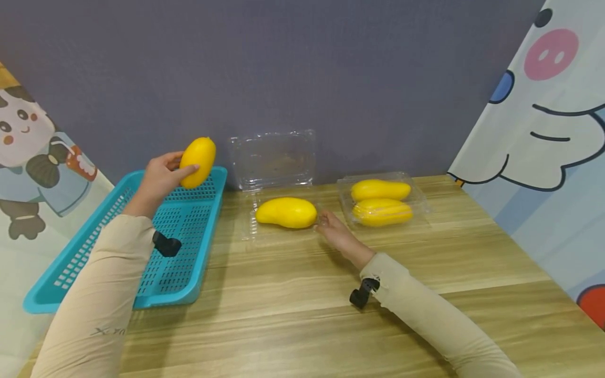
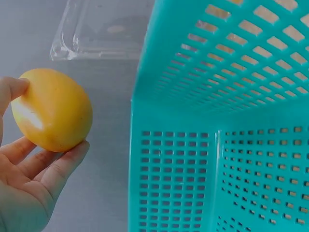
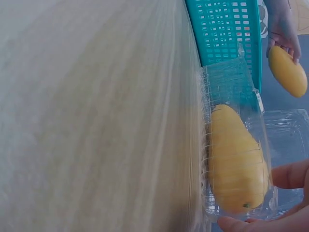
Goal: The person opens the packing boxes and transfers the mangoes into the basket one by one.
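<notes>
My left hand (image 1: 159, 178) holds a yellow mango (image 1: 198, 161) up over the far end of a turquoise plastic basket (image 1: 206, 247). In the left wrist view, thumb and fingers grip this mango (image 2: 52, 110) from opposite sides. At the table's middle lies a clear plastic clamshell box, its lid (image 1: 276, 157) raised toward the wall. A second mango (image 1: 285, 212) lies in its base. With thumb and fingers, my right hand (image 1: 336, 233) pinches the right edge of that base, close to the mango's thick end. The right wrist view shows the mango (image 3: 236, 159) through the box wall.
Right of the right hand stands another clear box (image 1: 347, 210) with two mangoes (image 1: 382, 211) under its closed lid. A dark grey wall (image 1: 331, 79) rises behind the wooden table (image 1: 293, 315). Cartoon-printed cloths hang at both sides.
</notes>
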The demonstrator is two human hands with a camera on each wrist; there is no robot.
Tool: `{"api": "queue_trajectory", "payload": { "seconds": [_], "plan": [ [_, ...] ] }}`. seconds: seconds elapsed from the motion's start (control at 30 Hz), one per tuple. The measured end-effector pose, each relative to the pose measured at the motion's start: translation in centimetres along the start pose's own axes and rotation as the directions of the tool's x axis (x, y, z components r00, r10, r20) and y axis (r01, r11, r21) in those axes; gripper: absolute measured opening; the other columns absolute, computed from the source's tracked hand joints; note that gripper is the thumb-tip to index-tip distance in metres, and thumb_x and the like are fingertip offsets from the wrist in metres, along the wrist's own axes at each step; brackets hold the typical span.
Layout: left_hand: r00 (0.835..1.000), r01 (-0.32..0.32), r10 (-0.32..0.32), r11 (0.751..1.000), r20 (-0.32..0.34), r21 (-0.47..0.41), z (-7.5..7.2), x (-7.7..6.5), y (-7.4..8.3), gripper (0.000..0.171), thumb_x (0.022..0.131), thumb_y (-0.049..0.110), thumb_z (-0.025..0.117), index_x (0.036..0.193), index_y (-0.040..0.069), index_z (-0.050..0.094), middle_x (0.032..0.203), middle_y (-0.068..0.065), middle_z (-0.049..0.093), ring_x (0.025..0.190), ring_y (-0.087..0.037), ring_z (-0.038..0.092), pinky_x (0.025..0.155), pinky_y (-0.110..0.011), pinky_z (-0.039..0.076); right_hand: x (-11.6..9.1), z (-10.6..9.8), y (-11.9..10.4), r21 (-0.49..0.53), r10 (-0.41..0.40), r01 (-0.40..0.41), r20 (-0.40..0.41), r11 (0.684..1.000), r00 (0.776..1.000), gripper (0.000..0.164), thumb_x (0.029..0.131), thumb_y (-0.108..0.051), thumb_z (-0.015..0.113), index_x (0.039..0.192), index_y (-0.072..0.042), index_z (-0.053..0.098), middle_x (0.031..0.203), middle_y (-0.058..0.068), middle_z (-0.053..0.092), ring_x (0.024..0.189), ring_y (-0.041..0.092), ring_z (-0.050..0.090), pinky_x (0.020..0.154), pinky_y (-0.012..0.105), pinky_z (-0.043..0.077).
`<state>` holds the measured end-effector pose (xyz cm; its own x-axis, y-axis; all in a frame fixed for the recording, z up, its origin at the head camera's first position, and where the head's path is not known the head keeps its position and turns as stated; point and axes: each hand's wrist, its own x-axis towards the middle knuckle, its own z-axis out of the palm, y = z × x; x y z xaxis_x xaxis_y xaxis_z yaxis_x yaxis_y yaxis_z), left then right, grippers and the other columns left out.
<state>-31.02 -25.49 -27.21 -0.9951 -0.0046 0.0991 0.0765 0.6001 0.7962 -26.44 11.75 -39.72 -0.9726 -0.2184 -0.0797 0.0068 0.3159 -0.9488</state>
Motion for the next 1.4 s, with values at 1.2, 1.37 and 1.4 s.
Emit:
{"api": "queue_trajectory", "payload": {
  "seconds": [1.2, 1.37, 1.4],
  "plan": [
    [0.991, 0.137, -0.137, 0.988, 0.005, 0.065, -2.5, 0.2, -6.2, 0.082, 0.091, 0.051, 0.051, 0.145, -0.006, 0.028, 0.139, -0.029, 0.037, 0.095, -0.017, 0.052, 0.064, -0.016, 0.050, 0.1, -0.1, 0.4, 0.031, 0.019, -0.019, 0.012, 0.999, 1.000, 0.062, 0.096, -0.014, 0.047, 0.146, 0.006, 0.016, 0.150, 0.026, 0.023, 0.137, 0.040, 0.024, 0.110, 0.052, 0.026],
    [0.989, 0.146, -0.147, 0.987, 0.016, 0.071, -2.9, 0.2, -6.7, 0.081, 0.091, 0.051, 0.051, 0.143, -0.007, 0.029, 0.139, -0.027, 0.036, 0.094, -0.017, 0.050, 0.067, -0.021, 0.053, 0.1, -0.1, 0.3, 0.033, 0.015, -0.015, 0.009, 0.999, 1.000, 0.062, 0.096, -0.013, 0.047, 0.146, 0.006, 0.017, 0.150, 0.027, 0.022, 0.137, 0.040, 0.024, 0.110, 0.051, 0.026],
    [0.989, 0.147, -0.149, 0.986, 0.018, 0.074, -3.0, 0.2, -6.8, 0.081, 0.091, 0.051, 0.051, 0.143, -0.008, 0.029, 0.140, -0.028, 0.035, 0.096, -0.020, 0.050, 0.068, -0.022, 0.054, 0.0, -0.1, 0.3, 0.033, 0.014, -0.014, 0.010, 0.999, 1.000, 0.062, 0.096, -0.013, 0.047, 0.146, 0.007, 0.017, 0.150, 0.027, 0.022, 0.137, 0.040, 0.024, 0.110, 0.051, 0.027]
  ]
}}
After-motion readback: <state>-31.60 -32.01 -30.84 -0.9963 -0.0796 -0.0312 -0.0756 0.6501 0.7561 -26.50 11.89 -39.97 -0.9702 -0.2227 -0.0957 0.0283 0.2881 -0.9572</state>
